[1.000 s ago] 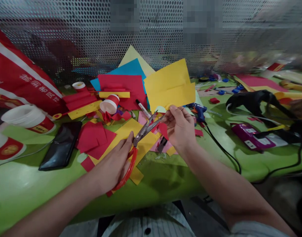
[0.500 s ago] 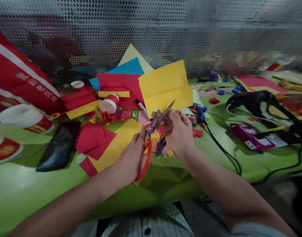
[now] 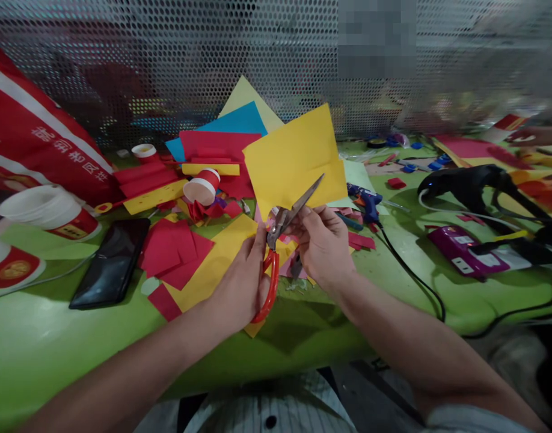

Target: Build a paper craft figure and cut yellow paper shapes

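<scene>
My left hand (image 3: 242,276) is wrapped round the scissors (image 3: 271,279), which have red handles and metal blades pointing up and to the right. A large yellow paper sheet (image 3: 294,156) stands tilted in front of me, with its lower edge by the blades. Close to the blades, my right hand (image 3: 325,243) is closed with thumb and fingers pinched at the sheet's lower edge. The fingertips are partly hidden. Beneath both hands lie small pink and yellow paper scraps, and another yellow sheet (image 3: 201,273) is under my left forearm.
Red paper pieces (image 3: 170,246), a black phone (image 3: 111,261) and paper cups (image 3: 48,210) are on the left. A blue glue gun (image 3: 368,204) with a black cable, a purple power box (image 3: 460,249) and a black strapped device (image 3: 465,180) lie right. Behind stands a perforated metal screen (image 3: 190,60).
The yellow sheet has shifted slightly left and tilted, and its folded lower part looks flatter. Both hands stay close together, with the scissors still in my left hand.
</scene>
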{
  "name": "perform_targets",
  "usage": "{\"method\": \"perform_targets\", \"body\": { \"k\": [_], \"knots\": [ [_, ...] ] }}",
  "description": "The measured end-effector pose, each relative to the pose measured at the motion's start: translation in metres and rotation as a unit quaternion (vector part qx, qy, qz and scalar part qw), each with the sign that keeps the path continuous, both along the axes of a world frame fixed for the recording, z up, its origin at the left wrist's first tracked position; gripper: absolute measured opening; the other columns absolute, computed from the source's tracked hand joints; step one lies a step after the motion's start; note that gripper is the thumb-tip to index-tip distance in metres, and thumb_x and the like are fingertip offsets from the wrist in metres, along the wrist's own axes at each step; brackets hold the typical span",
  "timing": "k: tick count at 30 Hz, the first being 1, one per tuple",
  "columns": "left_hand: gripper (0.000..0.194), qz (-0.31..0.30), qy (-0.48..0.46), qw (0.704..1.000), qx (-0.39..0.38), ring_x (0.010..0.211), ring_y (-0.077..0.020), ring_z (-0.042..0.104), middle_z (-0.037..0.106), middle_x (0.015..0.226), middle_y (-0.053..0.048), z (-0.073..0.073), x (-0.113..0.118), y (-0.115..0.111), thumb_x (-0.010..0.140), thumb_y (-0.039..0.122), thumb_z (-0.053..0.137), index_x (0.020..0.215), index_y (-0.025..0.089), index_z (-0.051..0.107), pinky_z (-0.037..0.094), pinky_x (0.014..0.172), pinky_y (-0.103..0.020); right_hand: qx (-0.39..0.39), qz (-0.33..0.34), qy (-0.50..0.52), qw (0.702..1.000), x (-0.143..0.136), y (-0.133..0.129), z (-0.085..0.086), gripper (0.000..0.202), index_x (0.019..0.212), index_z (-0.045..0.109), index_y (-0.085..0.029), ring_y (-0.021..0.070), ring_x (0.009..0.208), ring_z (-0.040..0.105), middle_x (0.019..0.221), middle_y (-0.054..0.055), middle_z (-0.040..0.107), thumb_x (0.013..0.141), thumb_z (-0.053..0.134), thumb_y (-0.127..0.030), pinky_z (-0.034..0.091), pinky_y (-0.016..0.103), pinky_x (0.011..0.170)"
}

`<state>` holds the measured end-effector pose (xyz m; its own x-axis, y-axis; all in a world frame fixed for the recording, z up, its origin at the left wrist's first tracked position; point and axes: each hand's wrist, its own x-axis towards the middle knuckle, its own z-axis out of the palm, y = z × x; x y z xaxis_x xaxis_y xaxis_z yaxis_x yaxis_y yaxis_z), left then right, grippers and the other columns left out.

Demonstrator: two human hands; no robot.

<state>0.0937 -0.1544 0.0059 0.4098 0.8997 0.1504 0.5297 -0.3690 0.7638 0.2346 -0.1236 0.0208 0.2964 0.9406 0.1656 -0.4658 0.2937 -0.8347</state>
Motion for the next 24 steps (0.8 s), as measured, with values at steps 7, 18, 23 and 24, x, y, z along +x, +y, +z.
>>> {"method": "perform_targets", "body": {
  "k": [7, 18, 23, 24],
  "knots": [
    [0.081, -0.025, 0.104, 0.994, 0.023, 0.11, -0.0288, 0.05, 0.04, 0.13, -0.02, 0.016, 0.002, 0.0, 0.071, 0.011, 0.042, 0.144, 0.016, 0.006, 0.043, 0.092, -0.047, -0.001, 0.009, -0.015, 1.0, 0.0, -0.001, -0.002, 0.017, 0.062, 0.052, -0.023, 0.0097, 0.05, 0.056, 0.055, -0.006, 0.057, 0.068, 0.066, -0.03, 0.052, 0.028, 0.054],
    [0.065, -0.034, 0.231, 0.963, 0.137, 0.092, -0.0252, 0.057, 0.05, 0.112, -0.021, 0.012, -0.017, 0.013, 0.071, 0.004, 0.038, 0.134, 0.005, 0.023, 0.05, 0.078, -0.043, 0.027, 0.061, -0.067, 0.996, 0.007, 0.005, -0.009, 0.014, 0.063, 0.06, -0.021, 0.0084, 0.046, 0.057, 0.055, -0.005, 0.062, 0.068, 0.068, -0.032, 0.054, 0.025, 0.052],
    [0.055, -0.022, 0.274, 0.94, 0.204, 0.095, -0.0263, 0.058, 0.052, 0.111, -0.02, 0.012, -0.024, 0.018, 0.075, 0.004, 0.036, 0.129, 0.007, 0.029, 0.052, 0.076, -0.043, 0.043, 0.08, -0.082, 0.993, 0.008, 0.006, -0.013, 0.007, 0.065, 0.063, -0.022, 0.0087, 0.047, 0.059, 0.057, -0.005, 0.063, 0.07, 0.066, -0.027, 0.054, 0.025, 0.053],
    [0.053, -0.022, 0.278, 0.936, 0.216, 0.1, -0.0284, 0.056, 0.051, 0.115, -0.021, 0.013, -0.024, 0.018, 0.076, 0.005, 0.036, 0.128, 0.007, 0.03, 0.051, 0.077, -0.044, 0.048, 0.082, -0.082, 0.992, 0.008, 0.006, -0.014, 0.006, 0.066, 0.064, -0.022, 0.0087, 0.048, 0.059, 0.057, -0.005, 0.063, 0.071, 0.066, -0.026, 0.054, 0.025, 0.053]
  ]
}}
